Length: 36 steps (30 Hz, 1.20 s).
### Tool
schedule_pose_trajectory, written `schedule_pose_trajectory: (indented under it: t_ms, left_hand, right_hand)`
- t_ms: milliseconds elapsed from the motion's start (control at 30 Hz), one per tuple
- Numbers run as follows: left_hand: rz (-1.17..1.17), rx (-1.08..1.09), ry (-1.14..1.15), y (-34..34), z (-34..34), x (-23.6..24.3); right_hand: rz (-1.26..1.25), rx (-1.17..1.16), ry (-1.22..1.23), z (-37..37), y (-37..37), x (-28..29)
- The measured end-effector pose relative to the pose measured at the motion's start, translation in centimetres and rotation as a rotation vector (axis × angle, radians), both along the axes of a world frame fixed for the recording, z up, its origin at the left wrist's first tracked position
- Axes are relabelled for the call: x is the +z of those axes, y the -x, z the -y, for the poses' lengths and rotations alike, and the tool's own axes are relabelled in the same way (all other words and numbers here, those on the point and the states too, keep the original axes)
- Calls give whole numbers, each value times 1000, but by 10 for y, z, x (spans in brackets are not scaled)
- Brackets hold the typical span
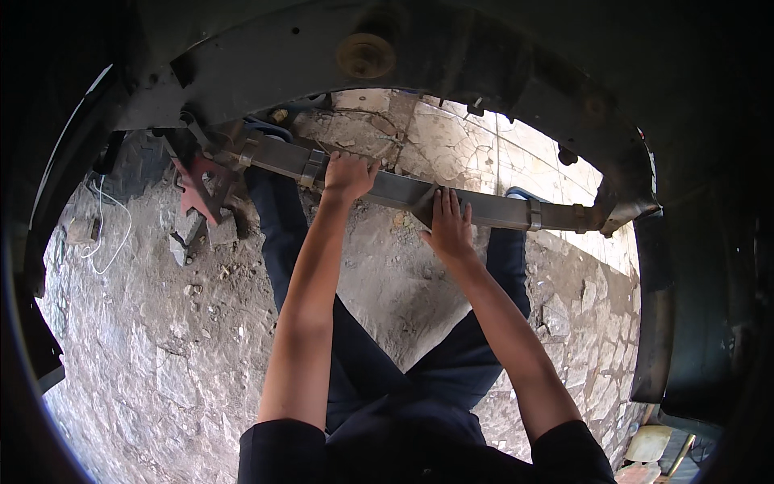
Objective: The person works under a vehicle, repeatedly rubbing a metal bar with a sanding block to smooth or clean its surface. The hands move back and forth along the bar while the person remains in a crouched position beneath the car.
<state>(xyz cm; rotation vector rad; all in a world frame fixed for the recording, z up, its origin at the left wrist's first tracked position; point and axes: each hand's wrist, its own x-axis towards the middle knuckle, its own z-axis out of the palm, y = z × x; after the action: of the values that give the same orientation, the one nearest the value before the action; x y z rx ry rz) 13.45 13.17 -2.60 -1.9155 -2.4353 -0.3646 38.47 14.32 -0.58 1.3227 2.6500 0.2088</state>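
A long, dark leaf spring (pixel 395 190) with metal clips around it runs across in front of me, from the upper left to the right. My left hand (pixel 348 177) lies over it left of the middle, the fingers bent around its far edge beside a metal clip (pixel 313 168). Further right, my right hand (pixel 449 227) rests on the near side of the spring, fingers stretched out flat against it. Above the spring arches a dark vehicle frame (pixel 266 56) with a rusty round part (pixel 365 56).
A red stand (pixel 197 189) is near the spring's left end, with stone blocks (pixel 187 234) beside it. A white cord (pixel 125 222) hangs at the left. My legs (pixel 355 347) reach forward beneath the spring over dusty, rough ground (pixel 201 363). Dark body panels (pixel 701 323) flank the right.
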Motion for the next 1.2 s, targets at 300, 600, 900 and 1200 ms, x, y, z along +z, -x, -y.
schedule_pose_trajectory:
  t_ms: [300, 600, 900, 1200]
  left_hand:
    - [17, -3, -56, 4, 4, -7]
    - [27, 20, 33, 1, 2, 2]
    - [34, 15, 22, -1, 2, 3]
    - [-11, 23, 0, -2, 5, 0]
  right_hand:
    - [65, 5, -8, 5, 3, -3]
    - [32, -25, -2, 3, 9, 0]
    - [-19, 10, 9, -6, 5, 9]
    - [-103, 57, 64, -23, 8, 9]
